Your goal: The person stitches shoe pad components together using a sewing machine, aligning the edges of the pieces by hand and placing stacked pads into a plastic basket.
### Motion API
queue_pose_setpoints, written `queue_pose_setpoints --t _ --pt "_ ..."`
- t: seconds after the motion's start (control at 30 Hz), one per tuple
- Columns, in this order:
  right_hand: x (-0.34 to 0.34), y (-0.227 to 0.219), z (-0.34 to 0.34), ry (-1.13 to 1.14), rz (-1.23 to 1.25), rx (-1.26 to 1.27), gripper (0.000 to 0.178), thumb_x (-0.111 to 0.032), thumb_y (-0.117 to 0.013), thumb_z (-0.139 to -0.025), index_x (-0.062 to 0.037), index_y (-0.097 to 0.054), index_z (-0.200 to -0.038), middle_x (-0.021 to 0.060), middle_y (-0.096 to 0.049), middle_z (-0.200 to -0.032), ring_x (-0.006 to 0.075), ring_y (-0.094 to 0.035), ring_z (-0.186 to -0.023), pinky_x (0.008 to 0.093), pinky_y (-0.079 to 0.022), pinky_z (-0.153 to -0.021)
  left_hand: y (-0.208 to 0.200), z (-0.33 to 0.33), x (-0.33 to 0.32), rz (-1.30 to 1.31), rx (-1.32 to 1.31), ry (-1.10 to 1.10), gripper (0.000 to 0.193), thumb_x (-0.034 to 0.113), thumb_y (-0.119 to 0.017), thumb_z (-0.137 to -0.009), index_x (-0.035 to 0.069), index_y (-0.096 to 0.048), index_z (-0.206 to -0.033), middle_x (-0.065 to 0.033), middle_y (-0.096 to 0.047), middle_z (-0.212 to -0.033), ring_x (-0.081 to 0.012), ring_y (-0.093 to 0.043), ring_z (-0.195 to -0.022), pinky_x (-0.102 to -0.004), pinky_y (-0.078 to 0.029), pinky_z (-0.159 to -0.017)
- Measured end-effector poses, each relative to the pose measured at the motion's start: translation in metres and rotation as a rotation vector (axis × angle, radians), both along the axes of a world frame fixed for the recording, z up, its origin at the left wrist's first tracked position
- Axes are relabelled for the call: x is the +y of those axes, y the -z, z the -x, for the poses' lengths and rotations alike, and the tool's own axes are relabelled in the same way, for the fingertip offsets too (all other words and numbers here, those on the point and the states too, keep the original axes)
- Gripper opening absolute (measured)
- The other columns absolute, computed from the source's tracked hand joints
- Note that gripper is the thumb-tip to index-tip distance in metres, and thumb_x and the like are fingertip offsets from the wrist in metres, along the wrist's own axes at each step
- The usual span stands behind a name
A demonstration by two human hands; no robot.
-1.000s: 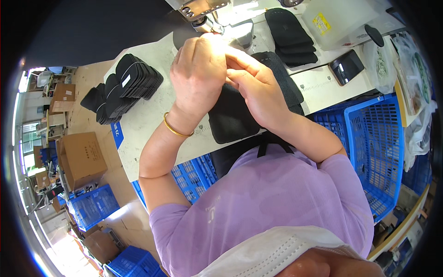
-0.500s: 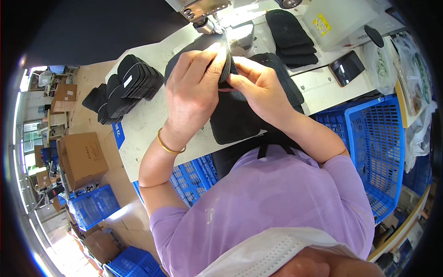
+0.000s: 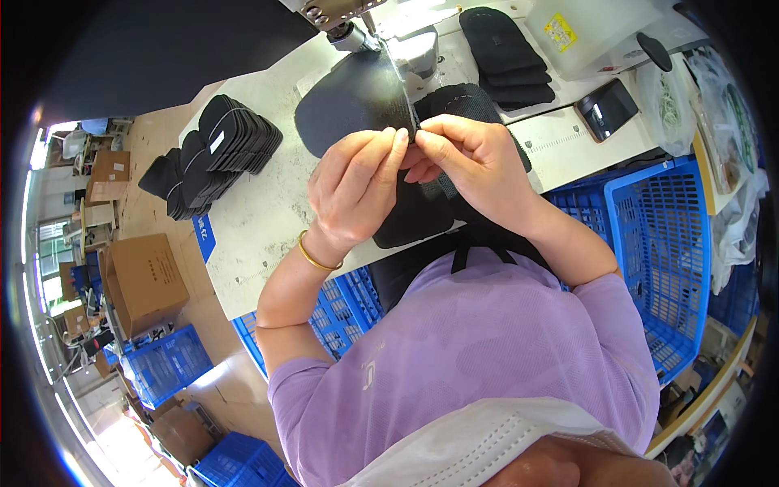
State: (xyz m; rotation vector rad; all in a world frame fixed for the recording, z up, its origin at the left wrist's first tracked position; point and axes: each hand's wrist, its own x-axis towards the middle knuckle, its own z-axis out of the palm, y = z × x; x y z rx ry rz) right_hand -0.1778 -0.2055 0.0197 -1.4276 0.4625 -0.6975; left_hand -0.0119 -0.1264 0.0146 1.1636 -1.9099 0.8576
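Note:
A rounded black fabric piece lies under the head of a sewing machine. Both hands pinch its near right edge, fingertips almost touching. My left hand is closed on that edge from the left, thumb and forefinger together. Opposite it, my right hand grips the same edge between thumb and fingers. Beneath and behind the hands are more black fabric pieces, partly covered by them. Another dark mesh piece lies just beyond my right hand.
Bundled black pieces are stacked at the table's left. More black pieces lie at the back right, near a phone and a translucent bin. A blue crate stands right of my body; a cardboard box is on the floor.
Both hands have come down toward me along the fabric's edge, away from the needle area. More of the piece's flat top shows beneath the machine head.

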Motion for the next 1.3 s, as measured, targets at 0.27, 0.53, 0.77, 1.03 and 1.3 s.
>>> queue_pose_setpoints --t 0.27,0.53,0.77,1.03,1.3 --pt "-0.004 0.000 -0.006 0.115 0.338 0.111 0.024 -0.015 -0.057 -0.092 0.0030 -0.064 -0.078 0.0076 -0.067 -0.063 0.0107 -0.066 -0.058 0.0238 -0.050 -0.053 0.002 -0.004 -0.001 -0.014 -0.113 0.027 0.032 -0.001 -0.070 -0.065 -0.004 -0.073 -0.097 -0.0120 -0.066 -0.096 -0.0249 -0.066 -0.088 -0.0345 -0.059 -0.075" --pt "-0.004 -0.008 -0.010 0.142 0.128 0.017 0.024 -0.014 -0.054 -0.092 0.0013 -0.064 -0.077 0.0064 -0.066 -0.062 0.0085 -0.061 -0.051 0.0229 -0.047 -0.050 0.006 -0.011 -0.013 0.103 -0.169 -0.082 0.025 0.005 -0.070 -0.071 0.001 -0.073 -0.096 -0.0105 -0.067 -0.100 -0.0250 -0.063 -0.094 -0.0353 -0.057 -0.078" --pt "-0.023 -0.009 -0.024 0.121 0.073 -0.025 0.027 -0.016 -0.052 -0.092 0.0017 -0.065 -0.076 0.0064 -0.067 -0.061 0.0064 -0.057 -0.049 0.0214 -0.045 -0.048 -0.006 -0.024 -0.029 0.114 -0.211 -0.069 0.025 0.006 -0.070 -0.071 -0.001 -0.075 -0.094 -0.0097 -0.069 -0.097 -0.0241 -0.068 -0.092 -0.0334 -0.058 -0.076" --pt "-0.033 -0.005 -0.039 0.101 0.050 -0.117 0.025 -0.016 -0.052 -0.096 0.0005 -0.067 -0.085 0.0060 -0.068 -0.067 0.0055 -0.057 -0.052 0.0196 -0.043 -0.049 -0.011 -0.047 -0.047 0.132 -0.186 -0.019 0.026 0.006 -0.068 -0.068 -0.001 -0.072 -0.093 -0.0097 -0.070 -0.096 -0.0246 -0.069 -0.091 -0.0329 -0.058 -0.076" --pt "-0.028 0.000 -0.025 0.051 0.062 -0.047 0.024 -0.019 -0.053 -0.099 -0.0017 -0.069 -0.095 0.0059 -0.070 -0.073 0.0047 -0.058 -0.055 0.0179 -0.042 -0.051 -0.018 -0.052 -0.059 0.124 -0.147 -0.042 0.026 0.004 -0.067 -0.065 0.000 -0.072 -0.090 -0.0089 -0.070 -0.097 -0.0220 -0.067 -0.089 -0.0312 -0.056 -0.076"
